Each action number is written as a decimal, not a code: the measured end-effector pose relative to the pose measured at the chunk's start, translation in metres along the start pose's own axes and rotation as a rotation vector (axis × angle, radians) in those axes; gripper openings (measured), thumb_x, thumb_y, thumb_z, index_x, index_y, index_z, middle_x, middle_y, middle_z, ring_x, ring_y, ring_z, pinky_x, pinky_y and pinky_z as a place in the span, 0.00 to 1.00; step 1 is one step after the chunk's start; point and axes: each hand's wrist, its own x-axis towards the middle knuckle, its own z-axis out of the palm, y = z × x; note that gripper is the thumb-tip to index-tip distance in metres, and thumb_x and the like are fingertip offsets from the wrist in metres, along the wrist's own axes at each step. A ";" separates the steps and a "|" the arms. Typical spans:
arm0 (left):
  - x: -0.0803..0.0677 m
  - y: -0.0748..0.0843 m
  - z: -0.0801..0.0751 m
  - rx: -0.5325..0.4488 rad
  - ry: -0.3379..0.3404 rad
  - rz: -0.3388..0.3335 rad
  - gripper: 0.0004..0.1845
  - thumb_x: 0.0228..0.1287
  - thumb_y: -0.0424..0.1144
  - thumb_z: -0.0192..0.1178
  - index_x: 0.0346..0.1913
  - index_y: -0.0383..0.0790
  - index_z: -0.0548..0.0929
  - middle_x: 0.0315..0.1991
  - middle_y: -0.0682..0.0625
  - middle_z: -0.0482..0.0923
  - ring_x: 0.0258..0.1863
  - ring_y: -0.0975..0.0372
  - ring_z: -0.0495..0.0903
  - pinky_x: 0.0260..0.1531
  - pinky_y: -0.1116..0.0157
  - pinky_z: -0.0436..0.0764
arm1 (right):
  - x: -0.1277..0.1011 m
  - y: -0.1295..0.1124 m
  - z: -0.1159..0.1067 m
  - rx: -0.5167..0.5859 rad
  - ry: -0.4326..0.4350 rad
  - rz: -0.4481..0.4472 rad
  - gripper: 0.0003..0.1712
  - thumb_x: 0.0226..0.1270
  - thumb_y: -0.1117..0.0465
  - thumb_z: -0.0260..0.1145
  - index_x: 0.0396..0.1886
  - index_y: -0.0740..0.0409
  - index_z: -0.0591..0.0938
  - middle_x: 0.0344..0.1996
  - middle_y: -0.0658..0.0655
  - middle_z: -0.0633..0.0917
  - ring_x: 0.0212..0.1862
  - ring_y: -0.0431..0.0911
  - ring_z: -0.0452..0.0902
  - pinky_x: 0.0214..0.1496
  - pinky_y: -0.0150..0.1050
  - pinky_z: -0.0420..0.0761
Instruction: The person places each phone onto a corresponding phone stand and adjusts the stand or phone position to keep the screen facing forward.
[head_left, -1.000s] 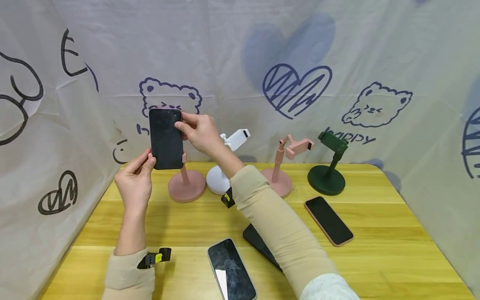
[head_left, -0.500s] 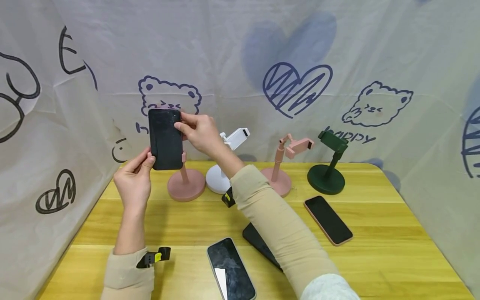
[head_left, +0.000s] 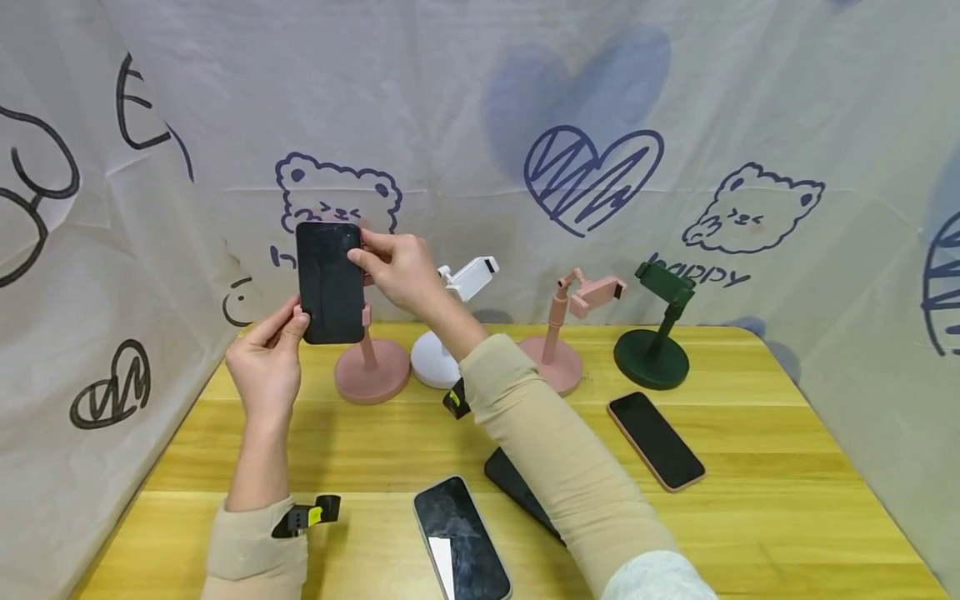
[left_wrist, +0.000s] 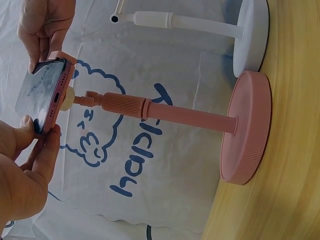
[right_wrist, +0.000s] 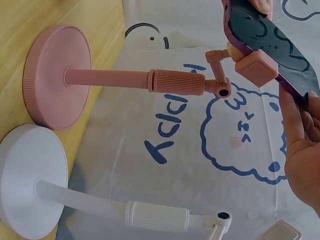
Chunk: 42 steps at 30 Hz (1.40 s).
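A phone with a dark screen (head_left: 330, 283) stands upright in the clamp of the left pink phone stand (head_left: 372, 371). At its lower left side, my left hand (head_left: 266, 367) pinches the phone between thumb and fingers. Higher up on the opposite edge, my right hand (head_left: 405, 271) grips it, thumb on the screen. The left wrist view shows the phone's bottom edge (left_wrist: 56, 97) with its charging port. In the right wrist view a pink clamp block (right_wrist: 256, 67) presses against the phone's side. Part of the clamp is hidden behind the phone.
To the right stand a white stand (head_left: 435, 360), another pink stand (head_left: 553, 333) and a green stand (head_left: 652, 358). Phones lie on the wooden table: a pink-edged one (head_left: 656, 440), a grey-edged one (head_left: 468, 542) and a black one (head_left: 517, 492) partly under my right sleeve.
The phone and both hands keep nearly the same place and hold. The phone's top and my right hand sit very slightly lower in the head view.
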 end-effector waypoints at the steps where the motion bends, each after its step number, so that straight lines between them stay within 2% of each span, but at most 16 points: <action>1: 0.000 0.000 0.000 -0.002 0.001 -0.002 0.14 0.61 0.35 0.70 0.50 0.41 0.89 0.40 0.64 0.89 0.41 0.77 0.86 0.44 0.81 0.83 | 0.000 0.000 0.000 0.000 0.001 0.000 0.29 0.74 0.56 0.63 0.72 0.56 0.72 0.58 0.59 0.86 0.39 0.44 0.90 0.44 0.28 0.87; 8: 0.000 0.001 0.000 0.008 0.002 0.005 0.14 0.61 0.36 0.70 0.50 0.42 0.89 0.41 0.62 0.89 0.41 0.77 0.86 0.44 0.81 0.83 | -0.002 -0.001 0.000 -0.010 -0.010 0.016 0.30 0.73 0.56 0.64 0.72 0.54 0.72 0.57 0.58 0.86 0.40 0.43 0.90 0.44 0.28 0.87; 16: -0.001 0.001 -0.001 0.033 -0.002 -0.019 0.14 0.61 0.36 0.70 0.51 0.43 0.89 0.45 0.57 0.90 0.41 0.78 0.85 0.44 0.82 0.82 | -0.003 0.002 0.001 -0.003 -0.025 0.034 0.30 0.74 0.55 0.64 0.73 0.54 0.71 0.54 0.58 0.88 0.38 0.41 0.89 0.45 0.28 0.87; 31: -0.001 0.002 -0.001 0.035 0.002 -0.017 0.14 0.62 0.36 0.70 0.51 0.43 0.89 0.46 0.54 0.90 0.41 0.78 0.85 0.44 0.81 0.83 | -0.007 0.003 0.004 -0.047 -0.024 0.050 0.30 0.73 0.54 0.64 0.72 0.54 0.72 0.54 0.58 0.88 0.40 0.45 0.90 0.45 0.28 0.87; 37: -0.001 0.001 -0.001 0.018 0.004 -0.021 0.15 0.61 0.35 0.70 0.51 0.41 0.89 0.44 0.57 0.90 0.41 0.77 0.86 0.43 0.81 0.83 | -0.011 0.006 0.007 -0.058 0.001 0.017 0.29 0.73 0.55 0.65 0.70 0.56 0.74 0.51 0.58 0.89 0.35 0.40 0.89 0.42 0.27 0.87; 42: 0.000 0.001 0.000 0.016 -0.001 -0.009 0.15 0.61 0.35 0.70 0.51 0.41 0.89 0.44 0.58 0.90 0.41 0.77 0.86 0.44 0.81 0.83 | -0.013 0.006 0.007 -0.101 0.010 -0.021 0.28 0.73 0.56 0.65 0.70 0.58 0.74 0.50 0.59 0.89 0.36 0.41 0.89 0.39 0.25 0.85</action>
